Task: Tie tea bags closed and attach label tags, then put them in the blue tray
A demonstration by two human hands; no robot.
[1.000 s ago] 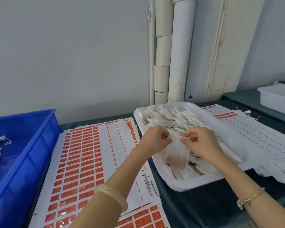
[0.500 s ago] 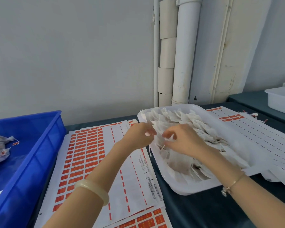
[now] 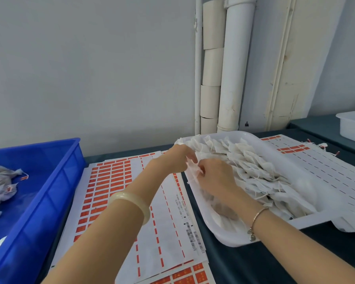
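A white tray (image 3: 230, 236) at centre right holds several flat white tea bags (image 3: 252, 160). Over its left rim my left hand (image 3: 177, 158) and my right hand (image 3: 215, 175) meet and both pinch the gathered top of one white tea bag (image 3: 194, 172); its body hangs down behind my right hand. Sheets of orange label tags (image 3: 109, 181) lie flat between the white tray and the blue tray (image 3: 55, 181) on the left. Inside the blue tray lie several tied tea bags with tags (image 3: 4, 181).
More label sheets (image 3: 316, 167) lie to the right of the white tray, partly under it. A second white bin (image 3: 353, 124) stands at the far right on another table. White pipes (image 3: 232, 64) run up the wall behind. Dark tabletop (image 3: 244, 265) shows in front.
My hands have lifted the tea bag from the middle of the white tray and carried it left to the tray's rim, bunching its top between the fingers. The camera has tilted slightly.
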